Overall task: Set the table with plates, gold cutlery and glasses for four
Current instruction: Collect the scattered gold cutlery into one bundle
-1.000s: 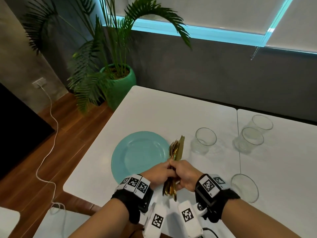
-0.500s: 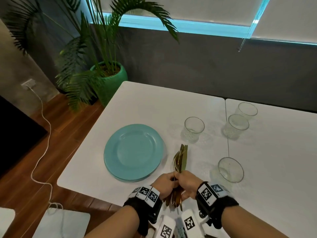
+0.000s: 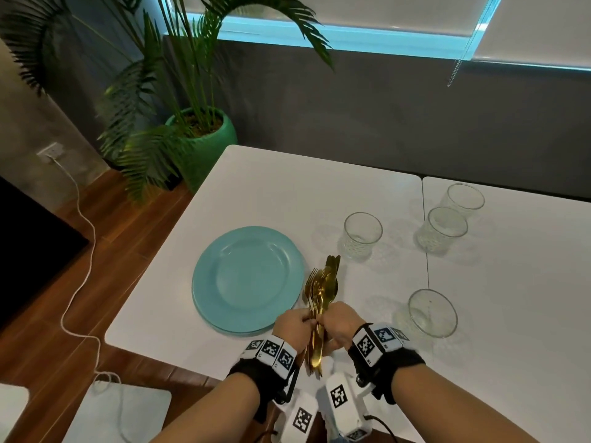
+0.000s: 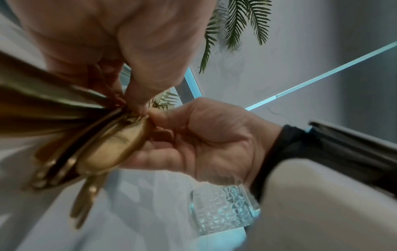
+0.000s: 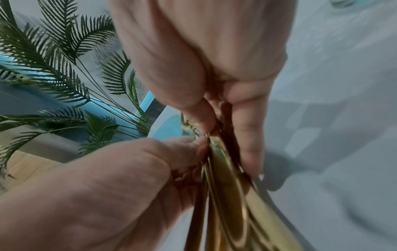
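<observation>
A bundle of gold cutlery (image 3: 321, 289) stands out over the white table (image 3: 287, 193), just right of a stack of teal plates (image 3: 248, 279). My left hand (image 3: 295, 324) and right hand (image 3: 339, 322) both grip the bundle at its middle, knuckles almost touching. In the left wrist view my left fingers (image 4: 137, 100) pinch the gold handles (image 4: 107, 144) opposite the right hand (image 4: 204, 135). The right wrist view has my right hand (image 5: 214, 118) wrapped round the cutlery (image 5: 225, 186), with the left hand (image 5: 128, 169) against it.
Several clear glasses stand on the table: one behind the cutlery (image 3: 363, 235), two at the back right (image 3: 443, 228) (image 3: 463, 198), one near my right wrist (image 3: 431, 311). A potted palm (image 3: 198, 139) stands off the far left corner. A white cable (image 3: 80, 282) lies on the wooden floor.
The head view has pulled back and up, so the table sits lower in frame. Both hands keep their hold on the cutlery bundle beside the plates.
</observation>
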Available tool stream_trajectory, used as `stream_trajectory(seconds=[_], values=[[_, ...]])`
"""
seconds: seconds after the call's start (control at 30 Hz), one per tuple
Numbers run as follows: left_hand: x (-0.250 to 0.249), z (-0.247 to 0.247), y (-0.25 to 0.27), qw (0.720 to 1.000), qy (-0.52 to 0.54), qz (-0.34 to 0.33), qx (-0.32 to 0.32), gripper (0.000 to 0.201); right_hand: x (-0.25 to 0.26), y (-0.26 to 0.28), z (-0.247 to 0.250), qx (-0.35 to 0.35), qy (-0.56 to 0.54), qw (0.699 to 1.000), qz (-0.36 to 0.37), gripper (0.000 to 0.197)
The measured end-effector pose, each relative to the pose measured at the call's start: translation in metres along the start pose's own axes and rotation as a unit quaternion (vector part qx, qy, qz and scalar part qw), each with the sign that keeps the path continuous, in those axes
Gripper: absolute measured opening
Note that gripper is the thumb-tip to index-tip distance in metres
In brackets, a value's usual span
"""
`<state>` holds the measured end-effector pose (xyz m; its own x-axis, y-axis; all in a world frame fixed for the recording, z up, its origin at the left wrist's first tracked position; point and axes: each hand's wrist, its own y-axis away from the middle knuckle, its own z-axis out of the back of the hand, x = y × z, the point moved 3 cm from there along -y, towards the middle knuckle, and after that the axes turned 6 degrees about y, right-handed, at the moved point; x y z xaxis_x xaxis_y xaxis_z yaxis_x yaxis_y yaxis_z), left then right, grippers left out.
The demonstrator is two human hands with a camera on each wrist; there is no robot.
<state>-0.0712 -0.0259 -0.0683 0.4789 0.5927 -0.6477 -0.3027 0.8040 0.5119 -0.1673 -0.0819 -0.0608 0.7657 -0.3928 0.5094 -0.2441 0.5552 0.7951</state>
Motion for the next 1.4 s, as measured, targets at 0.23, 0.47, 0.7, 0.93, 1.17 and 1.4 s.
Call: stream_trajectory(seconds=[0.23, 0.47, 0.7, 0.93, 1.17, 1.4], values=[[0.002, 0.01, -0.002, 0.999, -0.024, -0.003, -0.042, 0.02, -0.007, -0.003, 0.005, 0.001, 0.071, 0.997, 0.015, 0.036], [0.002, 0.009, -0.003, 0.997, -0.064, 0.005, -0.047, 0.022, -0.013, 0.001, 0.007, -0.003, 0.081, 0.997, 0.003, 0.041], [-0.002, 0.005, -0.001, 0.996, -0.076, -0.002, -0.055, 0.016, -0.021, -0.002, 0.002, -0.04, 0.057, 0.997, -0.043, 0.04], [-0.008, 0.005, 0.0, 0.996, -0.065, -0.023, -0.053, 0.022, -0.016, -0.012, 0.006, -0.125, 0.155, 0.98, 0.012, 0.035], [-0.012, 0.007, 0.001, 0.997, -0.039, -0.027, -0.066, 0.027, -0.019, -0.021, 0.015, -0.163, 0.17, 0.972, 0.0, 0.045], [-0.014, 0.008, 0.001, 0.997, -0.053, -0.037, -0.031, 0.025, -0.014, -0.021, 0.022, -0.145, 0.199, 0.969, -0.016, 0.042]])
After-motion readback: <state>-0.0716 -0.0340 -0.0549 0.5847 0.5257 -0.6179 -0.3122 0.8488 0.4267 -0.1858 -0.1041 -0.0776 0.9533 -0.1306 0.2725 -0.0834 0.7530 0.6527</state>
